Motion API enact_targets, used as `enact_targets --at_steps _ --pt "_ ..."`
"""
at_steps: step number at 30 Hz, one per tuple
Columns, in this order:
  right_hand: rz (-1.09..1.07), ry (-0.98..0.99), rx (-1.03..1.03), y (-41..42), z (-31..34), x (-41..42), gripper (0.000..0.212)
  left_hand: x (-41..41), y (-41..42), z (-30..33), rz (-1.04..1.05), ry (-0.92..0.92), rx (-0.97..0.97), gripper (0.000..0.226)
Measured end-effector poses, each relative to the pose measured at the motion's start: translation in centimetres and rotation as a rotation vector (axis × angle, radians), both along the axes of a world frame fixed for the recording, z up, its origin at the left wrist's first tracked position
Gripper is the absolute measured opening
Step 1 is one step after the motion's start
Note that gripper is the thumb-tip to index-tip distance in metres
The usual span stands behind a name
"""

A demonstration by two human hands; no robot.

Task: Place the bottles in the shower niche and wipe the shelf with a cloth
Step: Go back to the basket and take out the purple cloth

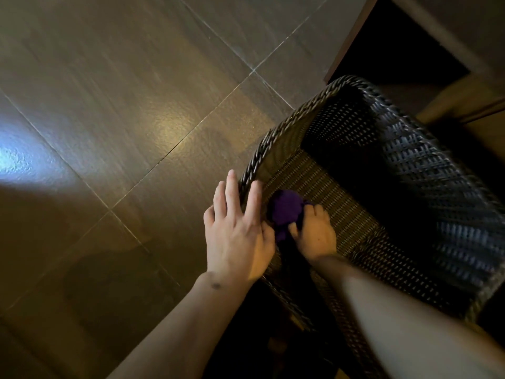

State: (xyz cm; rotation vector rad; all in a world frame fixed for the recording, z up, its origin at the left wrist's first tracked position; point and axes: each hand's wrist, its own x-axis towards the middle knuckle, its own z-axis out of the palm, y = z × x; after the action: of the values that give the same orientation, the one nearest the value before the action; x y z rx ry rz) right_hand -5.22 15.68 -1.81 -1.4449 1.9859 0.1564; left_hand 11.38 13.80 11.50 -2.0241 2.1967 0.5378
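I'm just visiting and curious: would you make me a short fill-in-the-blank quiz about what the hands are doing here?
1. The right hand grips a bunched cloth coloured ____.
2. The cloth sits inside a woven ____.
3. The left hand rests with its fingers spread on the basket's ____.
4. The floor is covered in large dark ____.

Missing words: purple; basket; rim; tiles

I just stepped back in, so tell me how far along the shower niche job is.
Nothing looks done: no bottles, niche or shelf are in view. In hand: the right hand has its grip on a purple cloth inside a wicker basket, with the left hand open at the rim. Placing bottles and wiping remain.
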Motion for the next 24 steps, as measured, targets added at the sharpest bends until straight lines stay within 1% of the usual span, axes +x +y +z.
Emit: enact_targets --at_steps 2,3,5,7,10,13,15,18,20,23,24 --pt "-0.056 -0.035 -0.095 0.7 4.5 -1.6 0.044 -0.8 0.2 2.2 0.044 0.035 0.041 0.074" --pt "-0.105 -0.058 -0.106 0.8 7.1 -2.1 0.041 -1.2 0.4 3.7 0.068 0.054 0.046 0.074" --pt "-0.214 -0.084 -0.06 1.8 12.8 -2.9 0.037 -2.7 1.2 7.4 0.103 0.117 0.051 0.074" --pt "-0.269 -0.07 -0.01 3.3 18.5 -4.2 0.037 -4.5 2.3 11.6 0.115 0.168 0.064 0.071" --pt "-0.331 -0.133 -0.007 5.6 27.7 -5.2 0.032 -6.4 4.7 19.3 0.096 0.207 0.126 0.068" --pt "-0.456 -0.244 -0.081 8.0 37.3 -5.8 0.024 -7.4 7.2 27.8 0.074 0.239 0.239 0.07" --pt "-0.483 -0.286 -0.119 9.5 43.8 -6.2 0.022 -7.7 8.9 33.6 0.052 0.246 0.284 0.073" --pt "-0.474 -0.298 -0.146 12.1 52.6 -7.3 0.023 -7.9 11.7 41.5 -0.049 0.237 0.302 0.073" --pt "-0.5 -0.339 -0.156 13.7 57.8 -8.3 0.024 -7.7 13.3 45.6 -0.141 0.214 0.302 0.072" --pt "-0.622 -0.413 -0.102 16.5 64.7 -9.8 0.04 -7.5 15.1 50.0 -0.166 0.212 0.353 0.07" --pt "-0.661 -0.437 -0.116 17.7 66.6 -10.3 0.045 -7.6 15.6 51.0 -0.161 0.208 0.345 0.068"
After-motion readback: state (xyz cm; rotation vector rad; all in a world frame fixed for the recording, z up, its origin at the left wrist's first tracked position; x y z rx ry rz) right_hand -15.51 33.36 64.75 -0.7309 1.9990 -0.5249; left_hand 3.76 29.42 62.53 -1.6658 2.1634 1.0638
